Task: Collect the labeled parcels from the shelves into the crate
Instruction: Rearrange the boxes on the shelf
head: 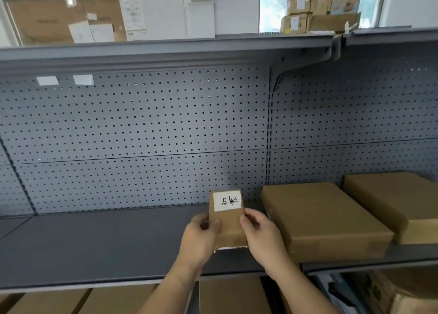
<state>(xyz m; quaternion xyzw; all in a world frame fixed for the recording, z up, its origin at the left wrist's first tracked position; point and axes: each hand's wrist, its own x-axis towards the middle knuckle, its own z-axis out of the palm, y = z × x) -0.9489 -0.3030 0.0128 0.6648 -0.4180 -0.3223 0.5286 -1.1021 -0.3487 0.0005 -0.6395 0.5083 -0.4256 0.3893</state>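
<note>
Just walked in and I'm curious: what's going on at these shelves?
A person is collecting parcels. Their left grip and right grip hold a small brown parcel by its sides, at the grey shelf. A white label with black marks shows on its upper face. Two larger brown boxes lie on the shelf to the right, untouched. No crate is in view.

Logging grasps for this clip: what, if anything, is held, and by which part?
The small labeled parcel, gripped by its side edges: left hand on the left edge, right hand on the right.
</note>
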